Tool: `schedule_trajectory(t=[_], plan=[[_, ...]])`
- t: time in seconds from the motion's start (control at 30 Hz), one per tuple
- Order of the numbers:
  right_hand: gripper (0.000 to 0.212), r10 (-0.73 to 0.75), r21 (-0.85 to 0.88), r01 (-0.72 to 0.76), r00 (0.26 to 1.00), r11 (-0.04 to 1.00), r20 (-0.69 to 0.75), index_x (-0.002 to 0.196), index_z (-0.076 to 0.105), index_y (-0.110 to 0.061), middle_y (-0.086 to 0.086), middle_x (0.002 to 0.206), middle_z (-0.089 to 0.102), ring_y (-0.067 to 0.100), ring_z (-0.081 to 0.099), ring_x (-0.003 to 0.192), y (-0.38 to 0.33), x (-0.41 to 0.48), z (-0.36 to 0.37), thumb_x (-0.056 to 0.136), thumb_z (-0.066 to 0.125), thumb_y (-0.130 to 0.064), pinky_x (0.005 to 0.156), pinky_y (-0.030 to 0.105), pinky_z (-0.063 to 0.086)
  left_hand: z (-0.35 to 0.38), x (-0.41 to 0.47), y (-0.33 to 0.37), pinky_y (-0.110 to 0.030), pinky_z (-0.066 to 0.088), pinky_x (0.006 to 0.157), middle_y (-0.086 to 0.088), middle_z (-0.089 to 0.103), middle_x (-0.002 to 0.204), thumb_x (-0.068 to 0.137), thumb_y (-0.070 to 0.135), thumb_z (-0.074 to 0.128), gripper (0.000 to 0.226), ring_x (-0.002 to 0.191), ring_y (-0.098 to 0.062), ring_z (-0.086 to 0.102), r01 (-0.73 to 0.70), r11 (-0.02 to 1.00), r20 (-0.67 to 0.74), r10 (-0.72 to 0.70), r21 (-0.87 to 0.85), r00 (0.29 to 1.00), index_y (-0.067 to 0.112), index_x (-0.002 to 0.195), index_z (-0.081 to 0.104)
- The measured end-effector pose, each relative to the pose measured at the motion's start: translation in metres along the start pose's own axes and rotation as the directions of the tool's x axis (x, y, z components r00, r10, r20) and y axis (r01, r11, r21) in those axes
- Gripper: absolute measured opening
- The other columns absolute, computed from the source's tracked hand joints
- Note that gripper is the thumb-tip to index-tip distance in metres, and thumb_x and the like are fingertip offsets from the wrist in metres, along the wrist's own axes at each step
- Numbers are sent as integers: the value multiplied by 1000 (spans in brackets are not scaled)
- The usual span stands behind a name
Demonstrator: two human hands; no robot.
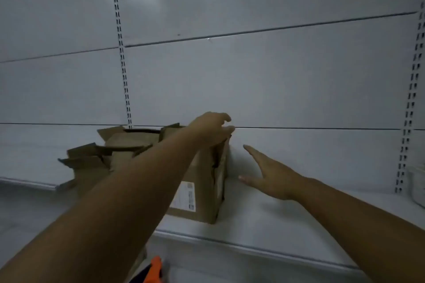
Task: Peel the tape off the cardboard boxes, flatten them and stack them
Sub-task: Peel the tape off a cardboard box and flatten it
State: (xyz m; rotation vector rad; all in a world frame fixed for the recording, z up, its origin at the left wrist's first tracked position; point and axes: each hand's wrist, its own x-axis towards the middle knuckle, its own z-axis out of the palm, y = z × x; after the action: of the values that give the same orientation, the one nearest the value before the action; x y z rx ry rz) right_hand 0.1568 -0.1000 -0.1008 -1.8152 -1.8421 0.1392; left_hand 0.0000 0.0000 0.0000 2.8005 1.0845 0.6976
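Left hand [210, 130] grips box [202, 190] at top corner — right hand [269, 174] flat, empty; fetching step, next likely pulling it off shelf [276, 232].

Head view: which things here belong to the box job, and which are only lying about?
Job: labelled box, gripped at its top by the left hand; opened boxes beside it; right hand, open near it.
Lying about: white container; orange object.
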Motion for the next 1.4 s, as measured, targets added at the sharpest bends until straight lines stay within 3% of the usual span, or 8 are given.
schedule_trajectory(t=[0.23, 0.4, 0.73, 0.9, 1.0, 1.1, 1.27, 1.4], plan=[[121, -105, 258, 98, 994, 961, 13, 139, -18, -51, -8, 156, -25, 18, -6, 146, -44, 36, 45, 60, 71, -67, 117, 42, 18, -12, -32, -69, -35, 45, 93, -6, 56, 130, 95, 41, 45, 42, 112, -24, 54, 142, 990, -55, -143, -9, 988, 20, 131, 49], [134, -41, 459, 79, 995, 885, -91, 137, -15, -55, -9, 158, -1, 20, 16, 144, -44, 54, 64, 44, 81, -65, 112, 48, 33, -6, -47, -91, -35, 45, 91, 1, 57, 118, 95, 42, 43, 37, 105, -19, 53, 154, 982, 21, -153, -108, 988, 24, 126, 53], [91, 46, 478, 59, 978, 877, -205, 137, 35, -26, -3, 128, 51, 16, 51, 115, -28, 39, 36, 62, 86, -23, 90, 28, 48, -11, -49, -84, -36, 44, 95, -1, 63, 115, 96, 43, 42, 39, 108, -19, 56, 68, 954, -62, -90, -291, 994, 19, 122, 58], [62, 131, 545, 8, 967, 839, -217, 117, 51, -24, 1, 116, 64, 19, 62, 105, 5, 13, -19, 65, 84, -14, 90, 40, 53, -32, -54, -63, -26, 41, 90, 8, 60, 109, 94, 36, 49, 34, 104, -10, 55, -86, 939, -193, 22, -332, 981, 21, 123, 59], [49, 219, 616, -37, 950, 787, -223, 110, 56, -22, 2, 109, 66, 19, 65, 97, 29, -8, -54, 69, 78, -5, 79, 33, 55, -29, -57, -55, -18, 41, 85, 10, 57, 120, 88, 43, 55, 45, 110, -7, 53, -140, 886, -233, 38, -441, 972, 26, 129, 51], [43, 373, 727, -72, 890, 683, -263, 113, 57, -17, 6, 108, 66, 24, 64, 96, 58, -30, -76, 75, 73, -5, 75, 34, 53, -6, -60, -45, -27, 40, 99, 10, 42, 141, 75, 56, 61, 74, 127, -8, 41, -151, 802, -190, 48, -577, 981, 31, 139, 35], [37, 551, 875, -89, 806, 476, -217, 118, 60, -12, 13, 111, 69, 34, 64, 105, 97, -61, -84, 83, 65, -21, 93, 49, 49, 51, -63, -11, -39, 30, 111, 11, 19, 154, 62, 59, 73, 106, 139, -13, 25, -31, 665, 100, 158, -746, 982, 43, 145, 11], [46, 617, 909, -116, 768, 401, -175, 126, 46, -12, 12, 112, 66, 30, 66, 94, 100, -72, -84, 87, 62, -31, 66, 36, 56, 77, -51, 17, -32, 47, 99, 10, 51, 135, 69, 36, 80, 89, 123, -10, 51, -112, 461, 10, 253, -880, 967, 38, 143, 29]])
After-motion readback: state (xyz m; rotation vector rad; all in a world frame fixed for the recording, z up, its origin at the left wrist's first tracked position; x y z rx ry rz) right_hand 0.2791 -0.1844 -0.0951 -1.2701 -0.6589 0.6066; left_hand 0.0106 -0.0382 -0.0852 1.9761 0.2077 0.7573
